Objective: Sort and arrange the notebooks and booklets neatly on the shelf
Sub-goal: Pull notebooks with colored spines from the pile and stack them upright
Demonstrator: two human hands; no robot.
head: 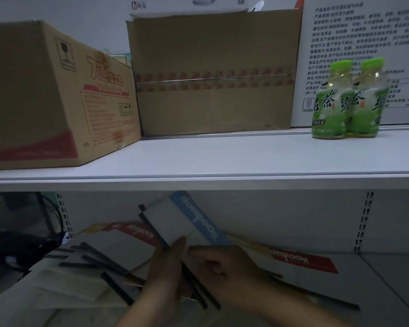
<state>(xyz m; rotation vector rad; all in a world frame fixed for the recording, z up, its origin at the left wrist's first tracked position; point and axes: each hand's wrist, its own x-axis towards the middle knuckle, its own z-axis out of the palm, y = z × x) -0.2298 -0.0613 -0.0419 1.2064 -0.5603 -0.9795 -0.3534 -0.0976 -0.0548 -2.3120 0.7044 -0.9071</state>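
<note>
Sorting step in hand: left hand [167,272] and right hand [224,263] both grasp blue-banded notebook [189,223], held tilted over scattered notebooks [99,263] on lower shelf [387,279]; next move, judged, calls for squaring it against the pile; cartons [213,102] stand above.

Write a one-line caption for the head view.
Left hand and right hand hold a blue-striped notebook over scattered notebooks on the lower shelf; boxes above.

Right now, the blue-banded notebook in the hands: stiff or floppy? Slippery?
Probably bends a little: the blue-banded notebook looks thin, though its black spine strip should stiffen that edge. Likely light: the left hand and right hand hold it up by one end. Its smooth cover may slide on the red-banded notebook.
</note>
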